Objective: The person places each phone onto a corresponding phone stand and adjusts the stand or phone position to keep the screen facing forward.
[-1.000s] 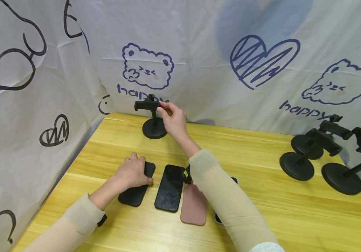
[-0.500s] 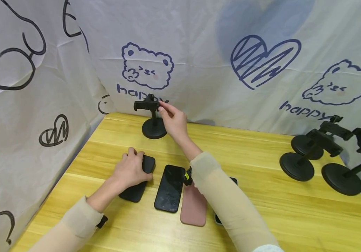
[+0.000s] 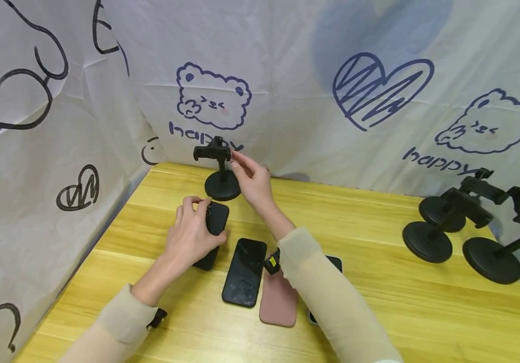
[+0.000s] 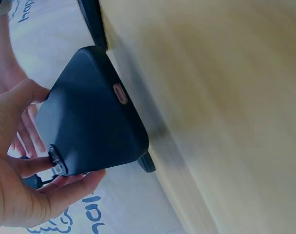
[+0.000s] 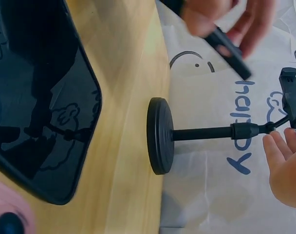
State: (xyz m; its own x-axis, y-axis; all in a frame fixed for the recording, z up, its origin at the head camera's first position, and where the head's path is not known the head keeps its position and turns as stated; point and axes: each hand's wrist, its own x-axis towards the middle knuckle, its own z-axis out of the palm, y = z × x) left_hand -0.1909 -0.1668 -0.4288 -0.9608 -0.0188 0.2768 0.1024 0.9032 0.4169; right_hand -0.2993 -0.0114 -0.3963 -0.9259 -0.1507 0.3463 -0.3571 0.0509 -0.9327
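My left hand [image 3: 189,237] grips a black phone [image 3: 218,218] by its long edges, thumb on one side and fingers on the other. The phone's back [image 4: 84,117] faces the left wrist camera, with an index finger by the camera lenses; in the right wrist view the phone is lifted off the table. Just behind it stands a black phone stand [image 3: 222,186] with a round base. My right hand [image 3: 256,185] is at the right end of the stand's clamp [image 3: 212,153], thumb and fingers extended with the tips right beside it. The clamp holds nothing.
Another black phone [image 3: 244,272], a pink-backed phone [image 3: 279,300] and a light-edged phone [image 3: 334,262] lie in a row on the wooden table [image 3: 378,292], the last two partly under my right sleeve. Several black stands [image 3: 427,242] are grouped at the right. White printed cloth [image 3: 296,101] hangs behind.
My left hand has picked up the black phone from the table and carried it forward towards the stand. My right hand, earlier pinching the clamp's end, has eased slightly to the right.
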